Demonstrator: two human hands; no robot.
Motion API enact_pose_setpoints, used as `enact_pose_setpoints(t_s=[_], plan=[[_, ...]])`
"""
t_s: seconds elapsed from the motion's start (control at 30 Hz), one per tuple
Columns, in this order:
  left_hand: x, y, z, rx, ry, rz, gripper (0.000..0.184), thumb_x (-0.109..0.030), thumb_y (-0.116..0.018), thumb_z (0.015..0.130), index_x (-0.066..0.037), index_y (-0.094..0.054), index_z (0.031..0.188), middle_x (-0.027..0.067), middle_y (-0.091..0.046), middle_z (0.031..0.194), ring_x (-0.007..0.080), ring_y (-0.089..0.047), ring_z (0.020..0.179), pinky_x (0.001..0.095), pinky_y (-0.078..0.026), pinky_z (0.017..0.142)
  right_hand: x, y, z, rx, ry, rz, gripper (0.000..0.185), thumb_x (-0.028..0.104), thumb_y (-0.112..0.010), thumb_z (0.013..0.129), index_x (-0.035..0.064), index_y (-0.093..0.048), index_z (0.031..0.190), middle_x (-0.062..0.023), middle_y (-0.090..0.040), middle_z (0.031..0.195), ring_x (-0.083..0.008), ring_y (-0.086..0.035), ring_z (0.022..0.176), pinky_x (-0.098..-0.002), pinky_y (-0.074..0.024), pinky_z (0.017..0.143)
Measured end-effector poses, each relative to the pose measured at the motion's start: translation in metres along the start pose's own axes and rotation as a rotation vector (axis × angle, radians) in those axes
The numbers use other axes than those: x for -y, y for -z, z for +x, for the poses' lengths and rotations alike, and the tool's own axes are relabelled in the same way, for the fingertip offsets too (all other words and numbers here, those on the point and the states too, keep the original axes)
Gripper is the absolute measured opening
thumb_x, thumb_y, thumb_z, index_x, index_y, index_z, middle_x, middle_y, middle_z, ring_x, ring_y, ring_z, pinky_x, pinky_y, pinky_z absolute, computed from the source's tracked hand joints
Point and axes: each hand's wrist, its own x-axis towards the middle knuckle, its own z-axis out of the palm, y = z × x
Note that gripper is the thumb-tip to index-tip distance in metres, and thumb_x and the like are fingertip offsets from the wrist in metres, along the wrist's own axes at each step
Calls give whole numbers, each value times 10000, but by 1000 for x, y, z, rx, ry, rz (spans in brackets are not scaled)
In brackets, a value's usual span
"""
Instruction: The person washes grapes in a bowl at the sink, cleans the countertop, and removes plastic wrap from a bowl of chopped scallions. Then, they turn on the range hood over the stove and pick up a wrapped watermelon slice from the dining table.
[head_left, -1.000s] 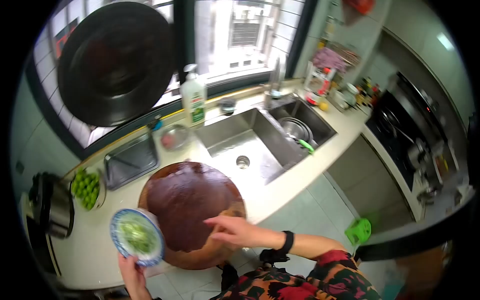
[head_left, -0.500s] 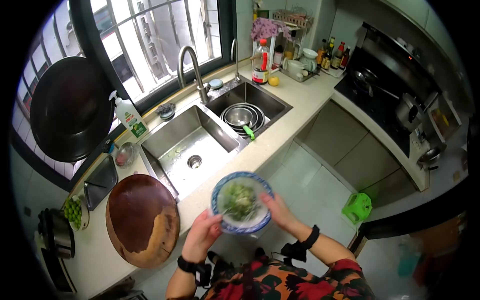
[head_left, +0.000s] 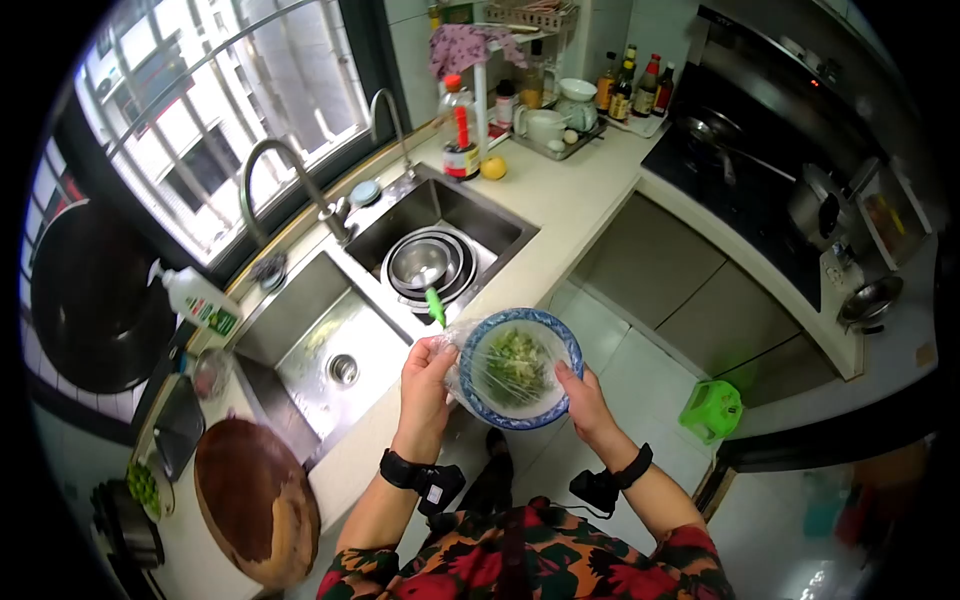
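Note:
A blue-rimmed white bowl (head_left: 572, 350) is held out in front of my body, above the floor. Chopped green pieces (head_left: 518, 365) lie inside it, seen through clear plastic wrap (head_left: 490, 378) stretched wrinkled over the top. On the bowl's right rim, my right hand (head_left: 592, 402) grips with the thumb on top and the fingers underneath, largely hidden. My left hand (head_left: 428, 378) is closed at the left side, pinching the loose edge of the wrap beside the rim.
Left of me are a double sink (head_left: 340, 405) with nested metal bowls (head_left: 420, 262), and a large wooden bowl (head_left: 245, 490) on the counter. A stove (head_left: 740, 190) with pans stands at the right. A green stool (head_left: 712, 410) sits on the floor.
The view has turned right and the bowl has moved right and up with my hands. My left hand has shifted from the bowl's lower rim to the wrap's edge at its upper left.

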Motion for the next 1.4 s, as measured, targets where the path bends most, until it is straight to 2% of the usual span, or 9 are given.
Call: enact_pose_setpoints(t_s=[0.17, 0.27, 0.63, 0.7, 0.77, 1.03, 1.27, 1.37, 1.4], plan=[[39, -18, 86, 203, 260, 53, 185, -111, -535, 809, -44, -497, 977, 43, -575, 887, 120, -551, 731, 259, -452, 581, 27, 19, 68, -132, -77, 22, 408, 288, -437, 888, -20, -430, 1156, -99, -513, 1117, -151, -494, 974, -271, -378, 849], [30, -57, 112, 324, 479, -41, 302, -170, -422, 872, -37, -420, 1143, 98, -532, 1062, 213, -562, 900, 356, -497, 723, 25, 39, 113, -207, 68, -89, 448, 358, -420, 888, -13, -435, 1139, -80, -547, 1027, -131, -522, 896, -242, -416, 766], [75, -159, 196, 284, 422, 29, 287, -82, -403, 858, -28, -425, 1139, 103, -552, 1028, 214, -583, 865, 347, -523, 688, 85, 135, 174, -117, -158, 50, 486, 449, -415, 861, 69, -391, 1163, -51, -560, 913, -119, -572, 686, -276, -485, 595], [82, -178, 200, 224, 461, 88, 184, -100, -454, 853, -26, -498, 1016, 81, -595, 914, 177, -601, 762, 278, -514, 618, 73, 158, 202, -176, 90, 19, 436, 396, -427, 866, 71, -399, 1155, -54, -560, 945, -120, -573, 688, -282, -484, 595], [77, -196, 205, 161, 497, -25, 167, -120, -456, 860, -15, -501, 981, 85, -596, 905, 171, -600, 747, 274, -514, 605, 86, 179, 218, -120, -126, 21, 433, 320, -411, 865, 22, -365, 1176, -84, -561, 908, -115, -560, 595, -219, -424, 386], [102, -205, 255, -190, 274, -236, 129, -99, -457, 856, -19, -515, 940, 47, -573, 779, 146, -556, 669, 279, -468, 650, 93, 202, 269, -62, -146, -62, 341, 241, -412, 845, 15, -429, 1100, -96, -561, 878, -120, -551, 583, -237, -426, 388], [89, -219, 294, -212, -200, 437, 135, -120, -517, 842, -5, -578, 875, -41, -519, 705, 32, -422, 622, 165, -338, 562, 70, 177, 317, -122, -152, -200, 290, 179, -426, 827, -7, -432, 1049, -109, -554, 832, -146, -552, 573, -257, -441, 386], [103, -218, 312, -153, -348, 663, 134, -111, -512, 844, 7, -570, 862, -32, -501, 659, 54, -434, 585, 188, -364, 530, 55, 170, 338, -119, -192, -187, 271, 161, -424, 821, -16, -432, 1026, -106, -553, 821, -157, -552, 571, -276, -456, 380], [116, -208, 319, -156, -346, 811, 182, -92, -535, 807, -27, -577, 972, 83, -560, 709, 156, -509, 618, 273, -415, 577, 53, 165, 346, -153, -179, -196, 267, 154, -421, 823, -15, -431, 1029, -109, -555, 821, -158, -552, 569, -280, -453, 363]])
